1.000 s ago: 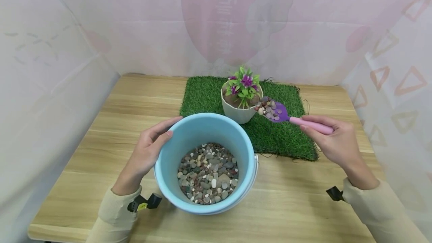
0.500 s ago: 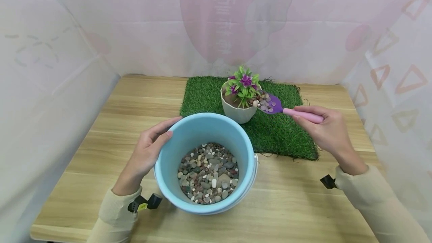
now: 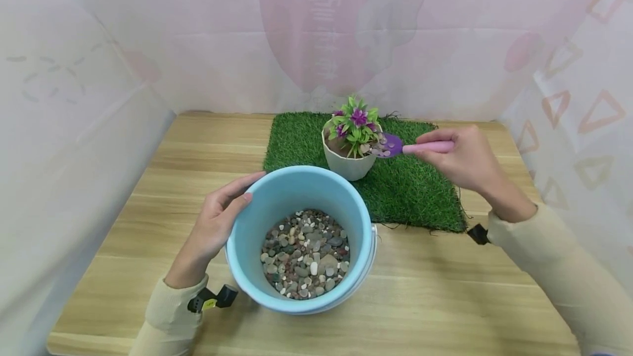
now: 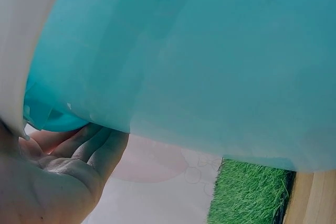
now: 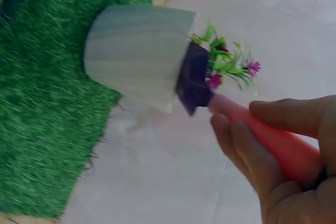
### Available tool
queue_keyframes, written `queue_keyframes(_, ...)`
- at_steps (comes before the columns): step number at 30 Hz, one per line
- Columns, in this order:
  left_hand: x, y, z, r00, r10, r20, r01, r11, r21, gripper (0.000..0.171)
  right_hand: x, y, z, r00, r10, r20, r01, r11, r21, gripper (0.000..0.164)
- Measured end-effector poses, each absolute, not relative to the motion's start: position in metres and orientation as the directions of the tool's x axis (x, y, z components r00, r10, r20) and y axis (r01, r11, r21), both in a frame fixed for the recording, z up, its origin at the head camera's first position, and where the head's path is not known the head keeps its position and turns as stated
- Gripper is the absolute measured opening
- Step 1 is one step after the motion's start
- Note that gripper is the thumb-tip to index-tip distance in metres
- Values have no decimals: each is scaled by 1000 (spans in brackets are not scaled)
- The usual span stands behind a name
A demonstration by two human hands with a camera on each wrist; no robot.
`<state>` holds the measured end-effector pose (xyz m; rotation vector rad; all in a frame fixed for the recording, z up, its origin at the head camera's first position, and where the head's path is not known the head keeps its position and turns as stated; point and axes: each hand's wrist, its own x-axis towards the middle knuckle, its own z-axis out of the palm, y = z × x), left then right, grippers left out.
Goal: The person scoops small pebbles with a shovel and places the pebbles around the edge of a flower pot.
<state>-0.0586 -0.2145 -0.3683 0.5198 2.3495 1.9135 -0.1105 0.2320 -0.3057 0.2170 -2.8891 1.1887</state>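
Note:
My right hand (image 3: 467,158) grips the pink handle of a small purple trowel (image 3: 390,146), its blade tilted over the right rim of a white flowerpot (image 3: 350,168). Several pebbles (image 3: 373,151) lie on the blade, at the edge of the leaves. In the right wrist view the purple blade (image 5: 194,77) overlaps the pot's rim. A plant (image 3: 357,120) with purple flowers stands in brown filling in the pot. My left hand (image 3: 215,224) holds the left rim of a light blue bucket (image 3: 301,180), thumb at the rim. Mixed pebbles (image 3: 306,257) cover the bucket's bottom.
The pot stands on a green artificial grass mat (image 3: 415,196) at the back of the wooden table (image 3: 425,295). The bucket's white handle (image 3: 373,251) hangs down its right side. Printed cloth walls (image 3: 212,59) enclose the back and both sides.
My right hand has moved left and away from me, bringing the trowel from beside the pot to over its rim. Fewer pebbles show on the blade. The left hand and bucket stay put.

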Motion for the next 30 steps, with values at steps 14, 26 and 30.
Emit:
queue_keyframes(14, -58, -213, -370, -935, 310, 174, 227, 144, 963, 42, -149, 209, -251, -955, -284, -87, -181, 789, -588, 24)
queue_keyframes(26, -58, -215, -369, -942, 292, 165, 214, 145, 966, 41, -146, 207, -239, -954, -290, -77, -203, 813, -545, 24)
queue_keyframes(30, -58, -215, -369, -938, 300, 176, 227, 142, 964, 41, -144, 207, -236, -955, -289, -65, -208, 811, -546, 22)
